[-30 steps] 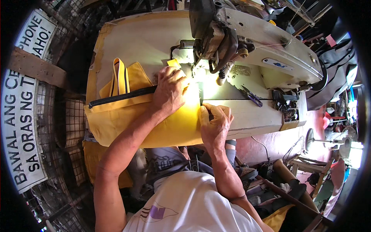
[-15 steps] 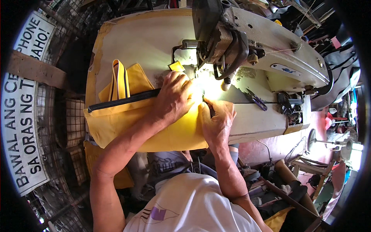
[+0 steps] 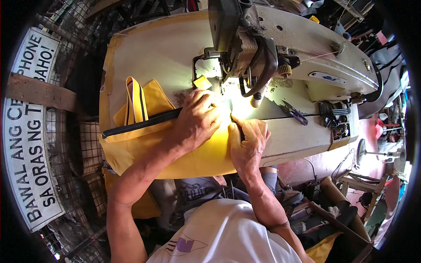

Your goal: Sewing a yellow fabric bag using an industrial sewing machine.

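My left hand (image 3: 197,118) grips the yellow fabric (image 3: 131,153) with curled fingers, just below the sewing machine's lit needle area. My right hand (image 3: 249,142) pinches the fabric's right edge, thumb uppermost, near the bright light. A black band (image 3: 142,122) runs along the fabric's upper edge toward my left hand, which hides part of it. Beyond it lies a yellow strap (image 3: 138,98) with dark stripes. A small yellow square (image 3: 202,82) sits just above my left fingers. The glare under the machine head (image 3: 239,48) washes out the detail between my hands.
The machine arm (image 3: 324,61) spans the upper right. Snips (image 3: 296,114) lie on the machine table (image 3: 289,140) right of my hand. A mesh wall with a white sign (image 3: 30,166) and wooden plank (image 3: 39,90) stands at the left. A fan and clutter are at the right.
The view has shifted a little, so the table sits lower in the picture. Both hands keep hold of the fabric, with small finger shifts near the needle.
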A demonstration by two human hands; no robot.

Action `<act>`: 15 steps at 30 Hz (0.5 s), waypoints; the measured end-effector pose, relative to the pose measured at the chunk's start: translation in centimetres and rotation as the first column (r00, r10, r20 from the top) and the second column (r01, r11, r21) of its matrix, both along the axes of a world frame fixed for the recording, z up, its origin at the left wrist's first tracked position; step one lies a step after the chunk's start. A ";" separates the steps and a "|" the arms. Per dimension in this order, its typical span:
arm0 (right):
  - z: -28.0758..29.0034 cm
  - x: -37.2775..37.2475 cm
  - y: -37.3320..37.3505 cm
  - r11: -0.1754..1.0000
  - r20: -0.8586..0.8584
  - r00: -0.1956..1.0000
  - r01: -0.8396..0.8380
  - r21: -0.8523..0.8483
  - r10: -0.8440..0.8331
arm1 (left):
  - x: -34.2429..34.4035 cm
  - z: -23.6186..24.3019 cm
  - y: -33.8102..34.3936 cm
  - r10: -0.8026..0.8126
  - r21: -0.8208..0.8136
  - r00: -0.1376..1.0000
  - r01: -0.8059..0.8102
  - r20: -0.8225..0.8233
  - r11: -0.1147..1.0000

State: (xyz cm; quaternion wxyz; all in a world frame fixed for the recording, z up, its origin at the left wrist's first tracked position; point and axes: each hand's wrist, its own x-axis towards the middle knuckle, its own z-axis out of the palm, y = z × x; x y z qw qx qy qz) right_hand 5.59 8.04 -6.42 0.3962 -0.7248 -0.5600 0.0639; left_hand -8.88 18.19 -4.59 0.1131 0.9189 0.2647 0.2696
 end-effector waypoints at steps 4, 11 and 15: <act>0.0 -0.2 -0.1 1.000 0.013 1.000 0.001 0.024 -0.002 | -0.1 -0.4 0.0 0.024 -0.021 1.000 -0.024 0.006 1.000; 0.2 -0.1 0.0 0.998 0.062 0.997 -0.050 0.036 0.048 | 0.2 -0.1 0.1 -0.017 0.053 1.000 0.018 -0.025 0.998; 0.6 0.0 -0.2 0.994 0.060 0.994 -0.096 0.043 0.093 | 0.3 0.3 0.0 -0.015 0.076 0.999 0.018 -0.032 0.997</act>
